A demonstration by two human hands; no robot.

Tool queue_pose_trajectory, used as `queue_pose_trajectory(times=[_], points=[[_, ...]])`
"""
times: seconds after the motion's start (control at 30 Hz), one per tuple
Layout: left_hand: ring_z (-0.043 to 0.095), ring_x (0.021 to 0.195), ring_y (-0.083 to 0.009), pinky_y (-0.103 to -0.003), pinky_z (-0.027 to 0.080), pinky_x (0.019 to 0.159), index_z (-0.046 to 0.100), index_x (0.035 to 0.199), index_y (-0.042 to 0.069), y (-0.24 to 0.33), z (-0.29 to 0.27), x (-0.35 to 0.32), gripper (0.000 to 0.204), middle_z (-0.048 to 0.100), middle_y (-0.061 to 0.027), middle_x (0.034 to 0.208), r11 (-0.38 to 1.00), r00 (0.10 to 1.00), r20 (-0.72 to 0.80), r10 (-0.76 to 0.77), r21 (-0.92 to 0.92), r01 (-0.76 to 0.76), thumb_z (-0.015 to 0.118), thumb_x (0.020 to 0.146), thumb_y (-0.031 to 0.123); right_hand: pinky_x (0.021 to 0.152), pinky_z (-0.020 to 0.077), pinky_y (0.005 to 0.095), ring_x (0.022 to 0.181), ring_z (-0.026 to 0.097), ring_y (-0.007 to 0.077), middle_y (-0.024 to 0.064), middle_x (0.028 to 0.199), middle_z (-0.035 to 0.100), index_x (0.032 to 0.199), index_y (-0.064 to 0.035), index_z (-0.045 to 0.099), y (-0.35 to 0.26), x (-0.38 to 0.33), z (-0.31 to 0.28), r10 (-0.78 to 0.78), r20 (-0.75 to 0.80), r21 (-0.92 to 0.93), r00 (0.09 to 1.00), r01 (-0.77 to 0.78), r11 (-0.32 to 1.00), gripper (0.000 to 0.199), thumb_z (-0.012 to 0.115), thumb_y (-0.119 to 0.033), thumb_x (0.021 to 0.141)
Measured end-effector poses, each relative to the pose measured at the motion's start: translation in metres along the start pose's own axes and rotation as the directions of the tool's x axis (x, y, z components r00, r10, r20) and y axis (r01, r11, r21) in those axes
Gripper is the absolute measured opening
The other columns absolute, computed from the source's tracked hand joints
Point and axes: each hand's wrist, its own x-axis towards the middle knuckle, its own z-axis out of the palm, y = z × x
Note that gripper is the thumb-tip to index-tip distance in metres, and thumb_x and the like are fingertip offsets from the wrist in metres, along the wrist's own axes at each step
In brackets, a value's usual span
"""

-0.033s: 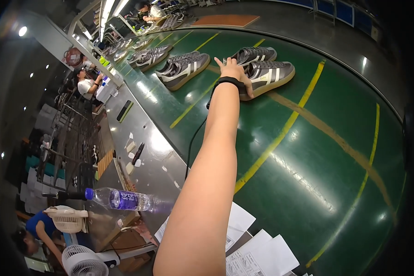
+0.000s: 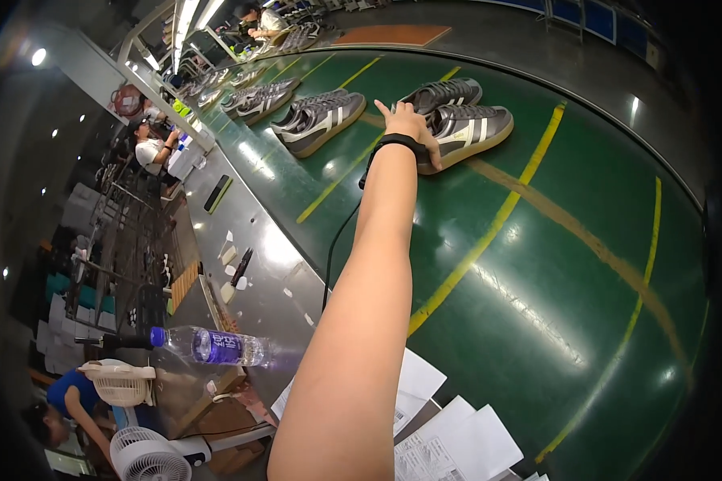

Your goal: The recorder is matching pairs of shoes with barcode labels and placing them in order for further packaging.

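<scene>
So the left hand [image 2: 407, 130] is reaching out over the green counter [image 2: 594, 248], fingers partly spread around the heels of a pair of grey shoes [image 2: 477, 132]. Thumb's against the near heel; can't tell how firm the grip is. Right hand isn't in view.

Progress-wise, I'd say this pair is mid-handling: it's standing side by side, soles down, toes toward 2 o'clock, but the hand hasn't let go. Another pair [image 2: 325, 122] sits untouched at 9 o'clock from it, with more past that. Can't tell what's left for any of them.

Loads of open green at 4 to 5 o'clock, crossed by a yellow line [image 2: 505, 208]. The far edge curves from 12 round to 3. At 7 to 8 there's the border with the metal counter [image 2: 271, 244], plus a thin cord [image 2: 330, 252] by the forearm that could snag. Papers [image 2: 465, 445] crowd 6 o'clock.
</scene>
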Motion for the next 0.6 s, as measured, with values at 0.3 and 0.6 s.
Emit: queue_pose_trajectory(times=[0.3, 0.6], points=[[0.052, 0.126, -0.0362, -0.044, 0.045, 0.101, 0.063, 0.126, 0.0, 0.054, -0.026, -0.064, 0.086, 0.058, -0.0191, 0.134, 0.922, 0.931, 0.322, 0.169, -0.386, -0.034, 0.083, 0.059, 0.049, 0.076, 0.0492, 0.0489, 0.085, 0.067, 0.0408, 0.0231, 0.09, 0.07, 0.118, -0.0082, 0.058, 0.033, -0.023, 0.024, -0.107, -0.227, 0.177, 0.968, 0.149, 0.973, 0.056, 0.078, -0.034, 0.073], [0.066, 0.104, -0.0301, -0.033, 0.051, 0.086, 0.069, 0.102, -0.01, 0.147, -0.039, -0.194, 0.077, 0.068, -0.0211, 0.112, 0.481, 0.925, 0.021, 0.379, -0.859, -0.178, 0.085, 0.054, 0.049, 0.07, 0.0491, 0.0494, 0.079, 0.065, 0.0418, 0.0241, 0.085, 0.068, 0.115, -0.0015, 0.058, 0.057, -0.046, 0.063, -0.311, -0.482, 0.103, 0.819, 0.405, 0.909, 0.049, 0.072, -0.035, 0.082]])
